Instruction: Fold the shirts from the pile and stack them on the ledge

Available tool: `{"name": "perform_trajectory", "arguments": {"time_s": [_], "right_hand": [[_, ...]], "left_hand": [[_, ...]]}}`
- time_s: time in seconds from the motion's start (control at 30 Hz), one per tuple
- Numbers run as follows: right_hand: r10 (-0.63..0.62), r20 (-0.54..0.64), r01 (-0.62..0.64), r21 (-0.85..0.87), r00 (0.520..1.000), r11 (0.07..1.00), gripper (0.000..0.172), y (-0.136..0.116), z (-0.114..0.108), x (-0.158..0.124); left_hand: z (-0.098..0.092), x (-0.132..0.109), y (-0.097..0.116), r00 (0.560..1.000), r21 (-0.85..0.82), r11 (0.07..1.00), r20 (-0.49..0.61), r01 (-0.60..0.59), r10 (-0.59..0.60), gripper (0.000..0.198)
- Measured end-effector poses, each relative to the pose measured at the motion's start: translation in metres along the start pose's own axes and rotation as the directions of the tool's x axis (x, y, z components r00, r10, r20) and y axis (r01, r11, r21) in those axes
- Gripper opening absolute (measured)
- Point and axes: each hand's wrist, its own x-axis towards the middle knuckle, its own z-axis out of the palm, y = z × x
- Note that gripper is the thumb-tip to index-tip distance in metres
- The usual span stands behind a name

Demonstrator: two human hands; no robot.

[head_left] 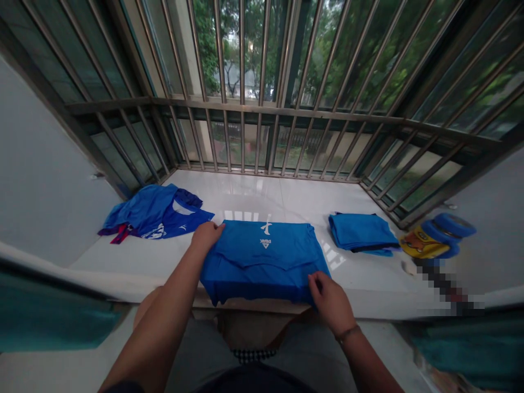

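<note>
**A:** What do we have under our hands here?

**B:** A blue shirt [262, 262], folded into a flat rectangle, lying on a white tiled ledge [262, 196] near its front edge. We can see a white printed logo [265, 236] on its upper half, and its lower edge hangs just over the front of the ledge.

**A:** And our hands?

**B:** Our left hand [207, 236] lies on the shirt's far left corner, and our right hand [331, 303] sits at its near right edge, with a bracelet [347, 334] on that wrist. Both touch the cloth, but neither is clenched into a fist. We cannot tell whether either hand is pinching the fabric or only resting on it.

**A:** What lies around the shirt?

**B:** To the left, a crumpled blue jersey [155, 214] with dark red trim lies just beyond our left hand. To the right, a neatly folded blue garment [362, 232] sits apart from the shirt. Beyond that, near the wall, is a yellow-and-blue object [434, 239] that we cannot identify, with a small white item [408, 267] just in front of it.

**A:** And ahead of us?

**B:** Steel window bars [242, 65] run across the far side of the ledge, with green trees [207, 43] outside. Teal fabric [49, 314] shows at the lower left.
</note>
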Motion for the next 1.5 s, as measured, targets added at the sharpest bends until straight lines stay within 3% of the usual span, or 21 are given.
{"name": "perform_trajectory", "arguments": {"time_s": [0.07, 0.17, 0.43, 0.57, 0.7, 0.8, 0.97, 1.1, 1.17, 1.33, 1.43, 1.5], "right_hand": [[-0.039, 0.019, 0.039, 0.016, 0.999, 0.999, 0.04, -0.009, 0.011, 0.007], [-0.059, 0.032, 0.059, 0.023, 0.998, 0.998, 0.039, -0.012, 0.023, 0.013], [-0.011, 0.013, 0.012, -0.013, 1.0, 1.0, 0.036, 0.013, 0.016, 0.043], [0.001, 0.025, 0.004, -0.204, 1.0, 0.979, 0.03, 0.017, 0.004, 0.086], [-0.044, 0.059, 0.061, -0.321, 0.997, 0.945, 0.023, 0.015, -0.004, 0.142], [-0.085, 0.112, 0.119, -0.344, 0.99, 0.931, 0.03, 0.016, -0.005, 0.181], [-0.102, 0.264, 0.197, -0.363, 0.959, 0.911, 0.056, 0.018, -0.002, 0.227], [-0.067, 0.328, 0.198, -0.386, 0.942, 0.901, 0.033, 0.017, -0.003, 0.254], [-0.047, 0.293, 0.17, -0.41, 0.955, 0.896, 0.022, 0.014, -0.009, 0.267], [-0.048, 0.099, 0.087, -0.433, 0.994, 0.897, 0.028, -0.003, -0.039, 0.291], [-0.112, 0.009, 0.106, -0.415, 0.994, 0.904, 0.03, -0.014, -0.061, 0.285], [-0.188, -0.048, 0.154, -0.397, 0.981, 0.905, 0.03, -0.012, -0.071, 0.265]], "left_hand": [[0.005, 0.026, 0.011, 1.0, -0.002, 1.0, 0.02, 0.008, -0.008, 0.05], [0.011, 0.05, 0.018, 0.999, -0.033, 0.999, 0.044, 0.005, -0.004, 0.034], [0.021, 0.056, 0.0, 0.994, -0.156, 0.987, 0.108, 0.035, -0.018, 0.037], [0.022, 0.056, -0.007, 0.997, -0.081, 0.997, 0.075, 0.016, -0.01, 0.025], [0.015, 0.062, -0.004, 0.996, -0.015, 0.996, 0.018, -0.092, 0.093, 0.046], [0.008, 0.071, 0.003, 0.97, -0.012, 0.975, 0.101, -0.222, 0.222, 0.053], [-0.002, 0.091, 0.012, 0.916, 0.0, 0.951, 0.269, -0.308, 0.297, 0.032], [-0.012, 0.109, 0.019, 0.899, -0.014, 0.942, 0.296, -0.334, 0.323, 0.024], [-0.02, 0.119, 0.026, 0.902, -0.037, 0.937, 0.261, -0.346, 0.344, 0.023], [-0.049, 0.137, 0.05, 0.918, -0.082, 0.917, 0.031, -0.391, 0.395, 0.024], [-0.066, 0.129, 0.056, 0.896, -0.09, 0.893, -0.112, -0.44, 0.43, 0.023], [-0.069, 0.11, 0.048, 0.85, -0.092, 0.855, -0.205, -0.511, 0.486, 0.022]]}}
